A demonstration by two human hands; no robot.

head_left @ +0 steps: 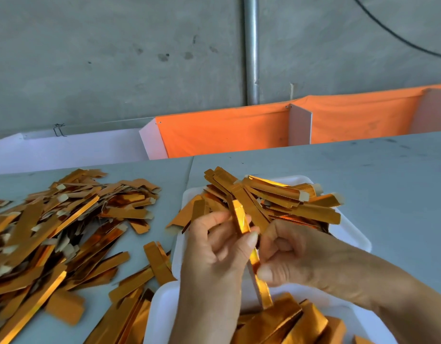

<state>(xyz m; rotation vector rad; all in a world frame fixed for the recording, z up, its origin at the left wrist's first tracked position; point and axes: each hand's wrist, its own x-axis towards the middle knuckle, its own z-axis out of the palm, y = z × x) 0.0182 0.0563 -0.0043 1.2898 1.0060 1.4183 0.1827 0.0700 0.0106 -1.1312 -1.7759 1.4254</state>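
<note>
Both of my hands hold one long, narrow gold foil strip (241, 217) upright over the table. My left hand (214, 254) pinches its upper part between thumb and fingers. My right hand (286, 254) is curled round its lower part, whose end (265, 294) sticks out below my thumb. A white tray (353, 234) behind my hands is heaped with more gold strips (284, 199). A second white tray (162, 314) near me holds folded gold pieces (289, 321).
A big loose pile of gold strips (53, 224) covers the grey table (388, 175) on the left. Orange cloth dividers with white panels (227, 130) stand along the table's far edge. Behind them are a grey wall and a metal pole (251, 50).
</note>
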